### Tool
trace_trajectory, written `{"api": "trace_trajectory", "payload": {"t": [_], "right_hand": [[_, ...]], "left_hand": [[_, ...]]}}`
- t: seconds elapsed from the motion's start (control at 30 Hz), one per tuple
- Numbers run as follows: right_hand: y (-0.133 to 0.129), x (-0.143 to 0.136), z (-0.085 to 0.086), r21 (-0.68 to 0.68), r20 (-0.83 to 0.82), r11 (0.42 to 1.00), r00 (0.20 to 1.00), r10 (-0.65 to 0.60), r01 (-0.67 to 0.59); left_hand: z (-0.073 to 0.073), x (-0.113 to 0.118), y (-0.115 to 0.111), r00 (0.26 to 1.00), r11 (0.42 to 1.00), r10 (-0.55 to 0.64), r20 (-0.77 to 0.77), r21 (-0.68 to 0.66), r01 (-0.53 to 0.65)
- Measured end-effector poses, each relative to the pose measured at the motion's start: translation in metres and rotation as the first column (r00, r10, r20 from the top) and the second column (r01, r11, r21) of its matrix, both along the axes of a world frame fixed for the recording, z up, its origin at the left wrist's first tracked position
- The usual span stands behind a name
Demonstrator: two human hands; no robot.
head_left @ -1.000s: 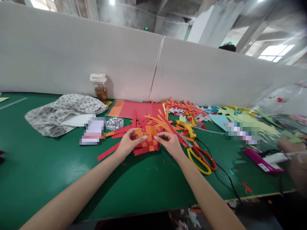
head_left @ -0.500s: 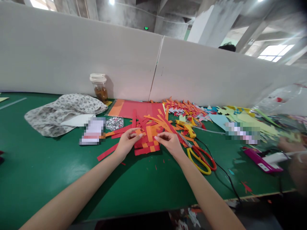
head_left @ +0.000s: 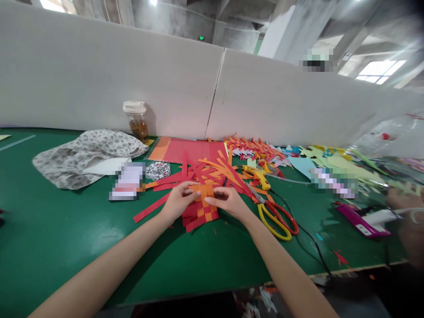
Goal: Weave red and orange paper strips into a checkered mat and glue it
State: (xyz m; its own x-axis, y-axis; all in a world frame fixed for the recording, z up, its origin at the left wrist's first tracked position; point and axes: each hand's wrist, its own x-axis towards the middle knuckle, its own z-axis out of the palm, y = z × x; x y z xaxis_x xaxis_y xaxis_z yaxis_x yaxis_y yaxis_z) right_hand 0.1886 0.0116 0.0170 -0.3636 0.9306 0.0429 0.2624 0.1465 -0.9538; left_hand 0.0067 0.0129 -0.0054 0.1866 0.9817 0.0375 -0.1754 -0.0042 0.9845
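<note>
A woven piece of red and orange paper strips (head_left: 206, 211) is between my hands, a checkered pattern showing on its lower part. My left hand (head_left: 181, 201) pinches its upper left side. On the upper right side, my right hand (head_left: 228, 202) grips it between thumb and fingers. Loose red and orange strips (head_left: 195, 170) lie piled just behind it. Scissors with yellow and red handles (head_left: 278, 221) rest to the right of my right hand. A yellow glue gun (head_left: 260, 179) lies beyond them.
At the left are a patterned cloth (head_left: 76, 159), a phone (head_left: 128, 182) and a lidded cup (head_left: 137, 121). Cut paper shapes (head_left: 255, 148) lie at the back. Another person's hand (head_left: 402, 198) is at the far right, by a purple power strip (head_left: 361, 223).
The woven piece has tilted and shifted slightly toward me, showing more of its checkered lower part. My right thumb has moved left over it.
</note>
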Motion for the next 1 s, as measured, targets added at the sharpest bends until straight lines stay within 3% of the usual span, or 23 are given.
{"api": "trace_trajectory", "payload": {"t": [0.13,0.37,0.53,0.83,1.0], "right_hand": [[0.0015,0.0007,-0.0019,0.044,0.033,0.999,0.999,0.013,-0.015],[0.0055,0.0037,-0.0010,0.010,-0.097,0.987,0.983,-0.157,0.158],[0.0032,0.0014,0.0012,-0.063,-0.041,0.981,0.981,-0.188,0.185],[-0.0004,0.0034,0.0034,0.064,0.058,0.986,0.986,-0.157,0.153],[0.0000,0.0021,0.0036,0.018,0.007,0.987,0.987,-0.159,0.158]], "left_hand": [[0.0015,0.0030,-0.0021,0.999,0.998,-0.045,-0.027,0.040,0.046],[0.0042,0.0002,-0.0011,0.991,0.999,0.043,-0.125,0.020,-0.041],[0.0012,-0.0011,-0.0026,0.992,0.999,-0.041,-0.117,-0.006,0.041],[-0.0016,-0.0043,-0.0006,0.958,0.976,-0.218,-0.188,-0.034,0.215],[-0.0040,-0.0028,-0.0026,0.959,0.984,-0.174,-0.226,0.010,0.181]]}}
